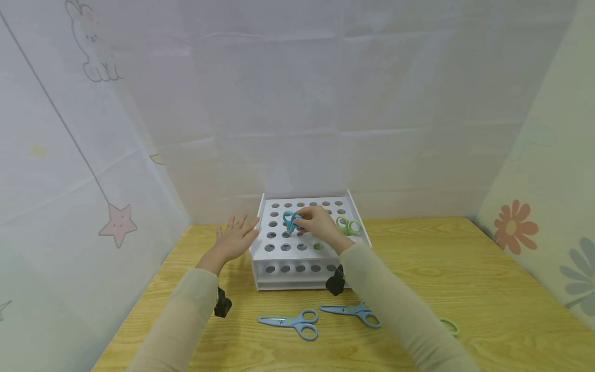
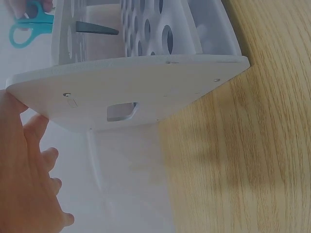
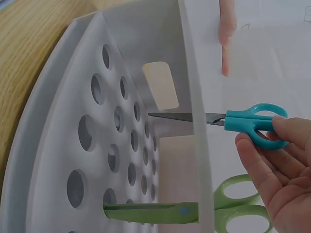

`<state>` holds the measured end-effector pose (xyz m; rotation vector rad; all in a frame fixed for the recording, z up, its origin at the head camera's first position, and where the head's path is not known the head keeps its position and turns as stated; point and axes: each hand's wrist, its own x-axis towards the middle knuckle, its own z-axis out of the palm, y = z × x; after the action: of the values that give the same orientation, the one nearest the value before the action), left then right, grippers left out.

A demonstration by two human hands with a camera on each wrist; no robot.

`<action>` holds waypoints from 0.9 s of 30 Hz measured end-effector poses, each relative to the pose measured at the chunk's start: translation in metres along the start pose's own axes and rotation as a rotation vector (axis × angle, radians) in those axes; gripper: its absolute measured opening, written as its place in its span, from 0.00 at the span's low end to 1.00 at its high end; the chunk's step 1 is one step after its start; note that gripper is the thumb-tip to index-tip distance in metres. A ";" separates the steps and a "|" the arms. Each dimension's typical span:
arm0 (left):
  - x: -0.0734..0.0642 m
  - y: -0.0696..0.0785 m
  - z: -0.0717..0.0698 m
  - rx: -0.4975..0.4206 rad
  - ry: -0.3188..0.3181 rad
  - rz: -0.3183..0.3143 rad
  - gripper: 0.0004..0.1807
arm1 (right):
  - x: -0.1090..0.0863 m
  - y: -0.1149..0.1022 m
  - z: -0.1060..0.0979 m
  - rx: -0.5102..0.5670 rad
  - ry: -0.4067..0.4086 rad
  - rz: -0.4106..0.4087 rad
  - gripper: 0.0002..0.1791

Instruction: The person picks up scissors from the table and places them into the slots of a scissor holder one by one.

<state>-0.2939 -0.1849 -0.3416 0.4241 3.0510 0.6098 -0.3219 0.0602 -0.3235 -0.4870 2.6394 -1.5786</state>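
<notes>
A white rack (image 1: 279, 254) with rows of round holes stands on the table. My right hand (image 1: 318, 223) pinches the handles of small teal scissors (image 3: 238, 121) above the rack's top. Their blades point down, and both wrist views show them past the top sheet, over the holed sheet below. My left hand (image 1: 232, 242) has its fingers spread at the rack's left side panel (image 2: 146, 90), with fingertips against the panel's upper edge. Green scissors (image 3: 160, 213) stand blades-down in a hole on the rack's right, handles on top.
Two pairs of light blue scissors, one left (image 1: 296, 321) and one right (image 1: 355, 310), lie on the wooden table (image 1: 404, 268) in front of the rack. A green handle loop (image 1: 457, 328) shows beyond my right sleeve. Printed white sheeting (image 1: 302, 103) hangs behind.
</notes>
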 end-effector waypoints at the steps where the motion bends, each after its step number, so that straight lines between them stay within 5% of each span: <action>1: 0.000 0.000 0.000 0.000 0.000 0.001 0.30 | 0.000 0.000 0.001 -0.002 0.003 0.001 0.16; 27: 0.000 0.000 0.000 -0.008 0.005 -0.003 0.30 | 0.002 0.000 0.019 -0.099 0.015 0.039 0.13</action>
<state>-0.2936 -0.1847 -0.3411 0.4188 3.0526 0.6235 -0.3205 0.0437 -0.3327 -0.4267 2.7301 -1.4526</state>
